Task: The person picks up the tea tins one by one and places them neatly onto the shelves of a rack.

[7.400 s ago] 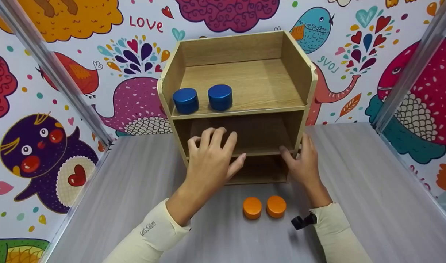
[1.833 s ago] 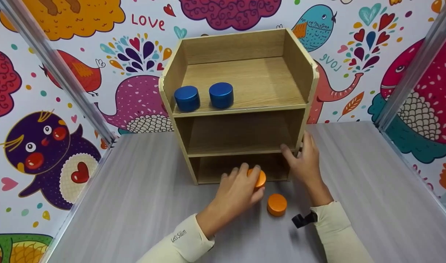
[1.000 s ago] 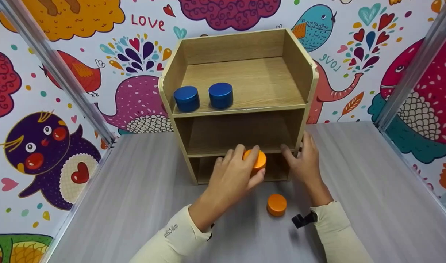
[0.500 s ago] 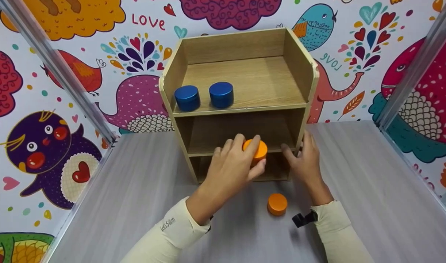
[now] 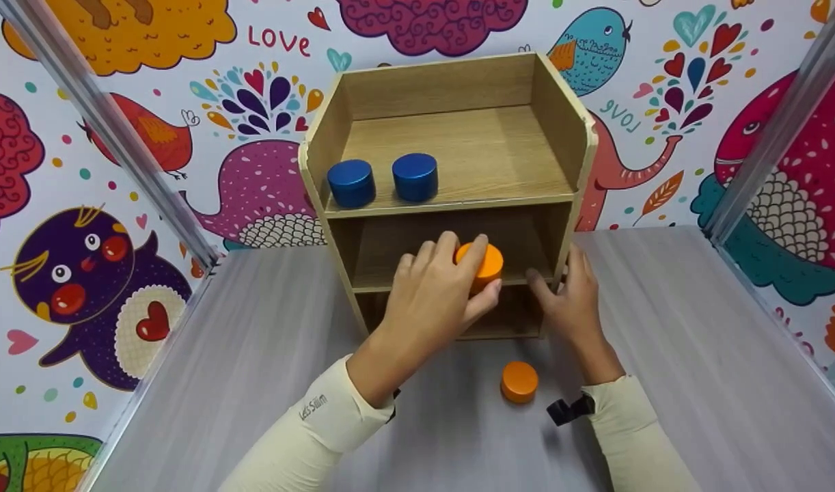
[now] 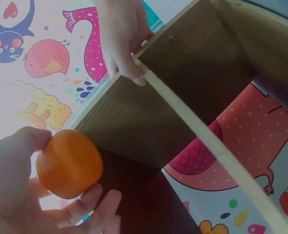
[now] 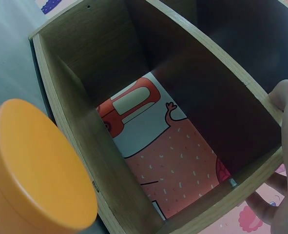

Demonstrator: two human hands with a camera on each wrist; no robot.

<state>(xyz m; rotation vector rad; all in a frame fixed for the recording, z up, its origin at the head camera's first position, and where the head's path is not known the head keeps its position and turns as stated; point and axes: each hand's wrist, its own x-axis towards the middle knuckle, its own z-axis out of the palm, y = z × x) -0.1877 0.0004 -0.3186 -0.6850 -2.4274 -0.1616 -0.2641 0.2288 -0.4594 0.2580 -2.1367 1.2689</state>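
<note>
My left hand (image 5: 428, 294) grips an orange round tin (image 5: 489, 263) between thumb and fingers, in front of the middle level of a small wooden shelf (image 5: 472, 147). In the left wrist view the held tin (image 6: 68, 163) shows beside the shelf's open compartments. At the right side of the shelf, my right hand (image 5: 575, 311) holds the side panel, its thumb at the front edge of the middle board and its fingers round the outside. A second orange tin (image 5: 519, 383) stands on the table before the shelf; it looms large in the right wrist view.
Two blue round tins (image 5: 415, 179) stand at the left front of the shelf's top level. The grey table (image 5: 253, 355) runs up to walls covered in cartoon prints, with metal posts (image 5: 117, 130) at the corners. A black strap piece (image 5: 569, 410) sticks out at the right cuff.
My left hand has taken one orange tin from the table and raised it up to the middle level. The right hand has stayed at the shelf's side; the other tins have not moved.
</note>
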